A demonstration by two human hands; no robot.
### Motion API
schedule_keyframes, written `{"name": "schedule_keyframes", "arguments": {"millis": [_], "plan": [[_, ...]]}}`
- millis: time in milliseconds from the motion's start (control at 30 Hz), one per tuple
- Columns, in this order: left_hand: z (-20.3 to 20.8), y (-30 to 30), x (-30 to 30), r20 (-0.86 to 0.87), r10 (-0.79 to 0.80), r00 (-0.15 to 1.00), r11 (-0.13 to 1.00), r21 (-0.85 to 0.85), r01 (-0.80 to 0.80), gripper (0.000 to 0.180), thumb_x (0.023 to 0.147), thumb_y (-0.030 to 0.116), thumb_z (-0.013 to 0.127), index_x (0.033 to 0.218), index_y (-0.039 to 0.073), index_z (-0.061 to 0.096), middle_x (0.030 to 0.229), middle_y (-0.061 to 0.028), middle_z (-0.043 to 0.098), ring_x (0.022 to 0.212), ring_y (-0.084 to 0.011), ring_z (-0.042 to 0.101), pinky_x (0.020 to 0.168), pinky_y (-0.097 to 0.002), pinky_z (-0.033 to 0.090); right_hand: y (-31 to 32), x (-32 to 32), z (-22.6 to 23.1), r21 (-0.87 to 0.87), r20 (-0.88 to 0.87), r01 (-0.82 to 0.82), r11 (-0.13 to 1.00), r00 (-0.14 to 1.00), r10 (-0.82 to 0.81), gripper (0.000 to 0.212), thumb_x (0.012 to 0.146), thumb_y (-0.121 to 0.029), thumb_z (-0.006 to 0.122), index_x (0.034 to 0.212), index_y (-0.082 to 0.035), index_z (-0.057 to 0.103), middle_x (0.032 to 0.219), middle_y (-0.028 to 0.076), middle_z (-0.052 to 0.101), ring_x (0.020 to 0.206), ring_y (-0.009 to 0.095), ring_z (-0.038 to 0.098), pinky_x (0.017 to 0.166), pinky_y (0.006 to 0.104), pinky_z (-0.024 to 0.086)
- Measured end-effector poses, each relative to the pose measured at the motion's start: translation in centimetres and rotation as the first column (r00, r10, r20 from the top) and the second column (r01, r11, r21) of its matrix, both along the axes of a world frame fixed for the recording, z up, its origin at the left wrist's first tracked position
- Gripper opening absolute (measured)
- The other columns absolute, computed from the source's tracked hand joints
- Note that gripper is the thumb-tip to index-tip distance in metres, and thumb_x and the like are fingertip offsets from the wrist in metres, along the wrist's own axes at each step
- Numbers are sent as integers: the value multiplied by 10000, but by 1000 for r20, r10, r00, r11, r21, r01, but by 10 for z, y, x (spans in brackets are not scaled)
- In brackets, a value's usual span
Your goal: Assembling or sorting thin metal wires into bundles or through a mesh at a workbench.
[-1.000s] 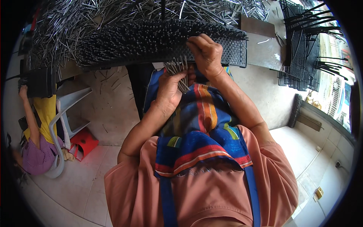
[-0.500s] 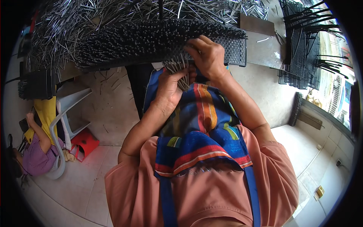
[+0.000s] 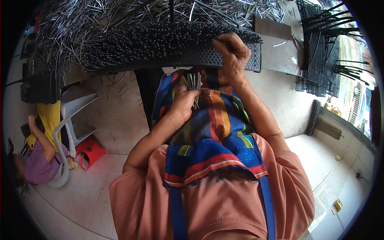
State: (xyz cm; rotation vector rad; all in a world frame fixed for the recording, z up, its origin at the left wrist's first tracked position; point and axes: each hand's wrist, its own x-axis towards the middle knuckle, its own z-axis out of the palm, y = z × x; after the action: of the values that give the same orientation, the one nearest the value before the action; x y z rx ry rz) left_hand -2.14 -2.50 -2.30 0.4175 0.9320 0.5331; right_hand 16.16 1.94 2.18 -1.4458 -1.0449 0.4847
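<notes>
A bundle of thin grey metal rods (image 3: 194,81) is gripped in my left hand (image 3: 185,102), low over my lap just in front of the rack. Its fingers wrap round the middle, and rod ends stick out above and below. My right hand (image 3: 235,56) is raised over the right part of a long black perforated rack (image 3: 254,60), thumb and fingers pinched together. Whatever is in that pinch is too small to make out. Dark rods (image 3: 156,44) stand packed in the rack's holes from the left to beyond the middle; bare holes show along the front and right.
Behind the rack lies a big heap of loose metal rods (image 3: 132,16). A brown flat plate (image 3: 273,28) rests on the table to its right. Black mesh racks (image 3: 316,56) stand at far right. On the left, another person (image 3: 42,160) sits by a grey plastic chair (image 3: 66,120) and red bag (image 3: 91,152).
My right hand has moved right along the rack, away from the left hand. My left hand and its bundle have dropped slightly toward me, the rods now pointing more upright.
</notes>
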Motion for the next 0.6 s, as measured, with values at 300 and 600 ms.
{"name": "schedule_keyframes", "arguments": {"millis": [300,600], "plan": [[24,13,3,3,8,1000,1000,-19,-8,285,858,-62,546,1113,31,631,943,-96,701,790,-194,700,663,-301,585,4,-2,-3,10,105,-49,999,993,47,130,750,57,745,851,17,674,820,25,636,722,65,563,653,203,458],[18,22,7,50,54,997,997,-65,-51,260,868,-69,564,1100,32,625,957,-120,700,792,-227,705,672,-326,598,3,-3,-12,16,218,-103,995,971,97,117,752,41,745,851,12,690,801,59,649,690,107,604,634,221,483]]}}
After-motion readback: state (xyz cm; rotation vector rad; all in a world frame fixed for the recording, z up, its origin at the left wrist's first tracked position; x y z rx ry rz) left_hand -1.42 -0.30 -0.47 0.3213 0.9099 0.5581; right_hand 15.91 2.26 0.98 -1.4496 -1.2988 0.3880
